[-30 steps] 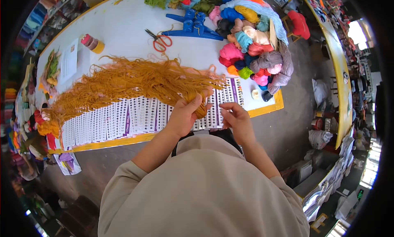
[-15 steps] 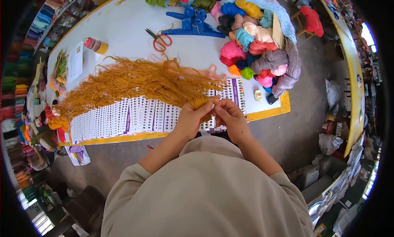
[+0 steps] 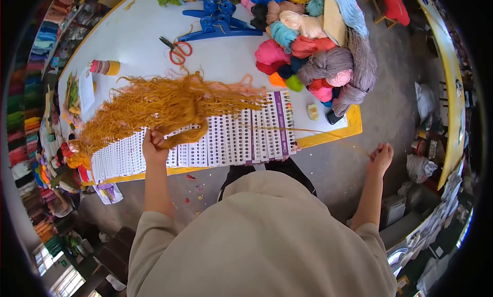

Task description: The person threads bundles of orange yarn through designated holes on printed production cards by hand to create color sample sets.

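A long tangled heap of mustard-brown yarn (image 3: 149,101) lies across the table over rows of white punched cards (image 3: 226,140). At the heap's front edge, my left hand (image 3: 155,144) is closed on a looped bundle of this yarn. Far to the right, beyond the table's front corner, my right hand (image 3: 380,157) is closed on the end of a thin yarn strand (image 3: 318,131). The strand stretches from the cards' right part out to this hand.
Scissors with red handles (image 3: 179,53) and a blue clamp-like tool (image 3: 218,24) lie behind the yarn. Coloured skeins (image 3: 313,45) are piled at the back right. A thread spool (image 3: 105,67) and a paper (image 3: 87,90) are at the left.
My hands have moved far apart from where they were together, left hand leftward with the bundle and right hand rightward, drawing out the strand. The view has shifted slightly.
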Motion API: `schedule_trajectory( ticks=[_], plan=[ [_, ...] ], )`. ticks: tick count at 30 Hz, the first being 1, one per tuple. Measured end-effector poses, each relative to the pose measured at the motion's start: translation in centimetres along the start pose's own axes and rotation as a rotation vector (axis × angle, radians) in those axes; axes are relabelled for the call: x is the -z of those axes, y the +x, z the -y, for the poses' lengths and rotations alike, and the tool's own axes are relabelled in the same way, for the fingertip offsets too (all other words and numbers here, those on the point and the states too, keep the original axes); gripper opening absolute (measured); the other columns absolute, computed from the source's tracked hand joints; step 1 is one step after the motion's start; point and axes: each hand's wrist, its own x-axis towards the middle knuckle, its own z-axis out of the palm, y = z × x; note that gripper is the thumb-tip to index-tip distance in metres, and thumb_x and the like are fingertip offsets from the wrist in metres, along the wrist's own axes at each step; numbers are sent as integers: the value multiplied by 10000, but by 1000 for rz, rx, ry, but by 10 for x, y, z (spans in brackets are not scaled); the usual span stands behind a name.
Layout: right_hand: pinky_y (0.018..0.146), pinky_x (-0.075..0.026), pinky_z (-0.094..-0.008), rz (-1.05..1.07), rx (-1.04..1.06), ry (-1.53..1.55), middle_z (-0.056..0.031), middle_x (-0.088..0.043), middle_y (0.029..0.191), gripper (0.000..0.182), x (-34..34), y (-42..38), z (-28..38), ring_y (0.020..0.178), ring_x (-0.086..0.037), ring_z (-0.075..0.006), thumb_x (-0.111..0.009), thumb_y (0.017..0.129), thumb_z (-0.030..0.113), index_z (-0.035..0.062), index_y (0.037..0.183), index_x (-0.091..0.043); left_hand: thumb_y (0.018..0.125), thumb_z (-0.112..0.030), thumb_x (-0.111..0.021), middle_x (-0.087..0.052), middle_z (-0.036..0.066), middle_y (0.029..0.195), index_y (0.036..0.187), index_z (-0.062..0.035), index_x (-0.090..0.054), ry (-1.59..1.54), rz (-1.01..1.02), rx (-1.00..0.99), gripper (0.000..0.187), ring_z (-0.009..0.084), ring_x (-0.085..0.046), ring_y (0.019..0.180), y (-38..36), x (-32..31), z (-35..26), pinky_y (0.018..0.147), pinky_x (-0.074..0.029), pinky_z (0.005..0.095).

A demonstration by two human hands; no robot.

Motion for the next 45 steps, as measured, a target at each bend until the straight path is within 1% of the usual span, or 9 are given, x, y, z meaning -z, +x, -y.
schedule_trajectory(
  ticks=[5,7,12,13,26,28,33,38,45],
  plan=[
    [481,-319,-198,675,-219,-412,67,-463,713,148,-92,-50,-50,559,-396,-29,-530,975,263,149,1043,-597,919,-248,-636,-496,-51,688,1083,-108,-651,247,298,302,216,15,-300,451,-14,-65,85,402,-221,172],
    [576,-424,-248,1050,45,-504,5,-548,775,57,-141,-66,-91,684,-490,-74,-538,920,49,60,976,-546,908,-254,-654,-615,3,881,1132,-94,-647,361,364,431,275,15,-335,489,-20,-101,133,425,-243,161],
    [654,-488,-468,970,422,-730,-153,-648,807,115,-240,-74,-146,786,-628,-388,-580,904,213,113,957,-558,892,-267,-677,-675,79,927,1023,-21,-643,705,254,519,281,61,-369,453,5,-152,228,396,-305,187],
    [654,-488,-468,966,410,-721,-153,-648,807,115,-246,-71,-151,786,-628,-388,-580,904,213,113,957,-558,910,-216,-646,-683,91,987,1074,-18,-626,821,214,540,258,95,-567,667,10,-155,235,424,-341,202],
    [664,-492,-420,1146,322,-719,-124,-644,790,114,-249,-55,-163,765,-636,-315,-593,899,198,119,972,-551,882,-122,-603,-620,62,707,852,11,-636,1079,376,250,140,134,-600,545,17,-161,276,448,-388,280],
    [651,-492,-346,1152,-24,-567,-81,-633,730,112,-249,-56,-162,713,-635,-236,-586,914,171,89,978,-544,881,-119,-611,-623,66,721,937,8,-648,955,198,217,144,120,-556,514,12,-166,273,456,-390,273],
    [755,-485,-249,1168,241,-319,-73,-539,1130,63,-246,-80,-135,888,-578,-122,-589,929,74,43,974,-559,873,-127,-642,-615,34,717,1077,-22,-648,928,373,211,230,69,-469,484,-20,-178,229,424,-336,226],
    [862,-457,-294,1192,-288,-67,-70,-492,1233,90,-243,-100,-79,1061,-534,-169,-643,898,103,52,961,-604,880,-195,-691,-541,-35,636,984,-58,-697,905,518,310,172,32,-422,502,-56,-188,210,461,-311,203],
    [938,-423,-288,1311,192,-339,-86,-473,1259,64,-235,-117,-57,1081,-518,-154,-614,909,71,50,948,-567,882,-188,-693,-528,-36,649,901,-60,-642,939,588,190,140,32,-375,499,-73,-171,185,446,-270,197]
  ],
)
